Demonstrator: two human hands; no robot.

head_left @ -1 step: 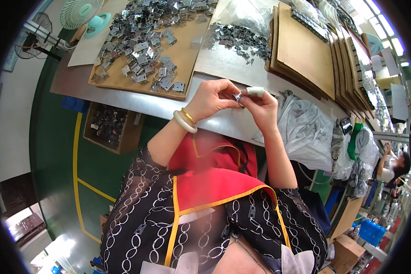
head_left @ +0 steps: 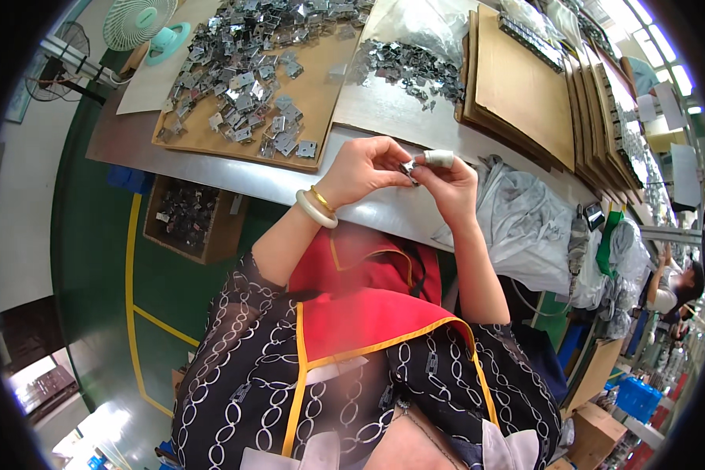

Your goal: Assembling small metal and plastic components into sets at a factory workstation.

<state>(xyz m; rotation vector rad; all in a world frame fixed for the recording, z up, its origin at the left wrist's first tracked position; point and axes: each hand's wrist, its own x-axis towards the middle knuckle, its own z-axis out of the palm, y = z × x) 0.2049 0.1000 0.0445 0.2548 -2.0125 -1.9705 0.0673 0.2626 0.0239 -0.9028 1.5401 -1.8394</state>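
Observation:
Above the table's front edge, my left hand (head_left: 366,171) and my right hand (head_left: 449,185) meet. Between their fingertips is a small shiny metal part (head_left: 408,167), pinched from both sides and mostly covered by the fingers. A white wrap (head_left: 439,158) covers one finger of my right hand. My left wrist carries a white bangle and a gold one. Beyond my left hand, a brown board (head_left: 316,117) bears a heap of small metal plates (head_left: 247,102). Farther off, to the right of that board, lies a pile of small dark metal pieces (head_left: 415,69).
Brown cardboard sheets (head_left: 525,86) stand stacked at the right, with grey-white plastic bags (head_left: 517,223) nearer me. A green fan (head_left: 145,27) stands at the far left. Below the table at left is a box of dark parts (head_left: 186,218). Another person (head_left: 670,286) is at far right.

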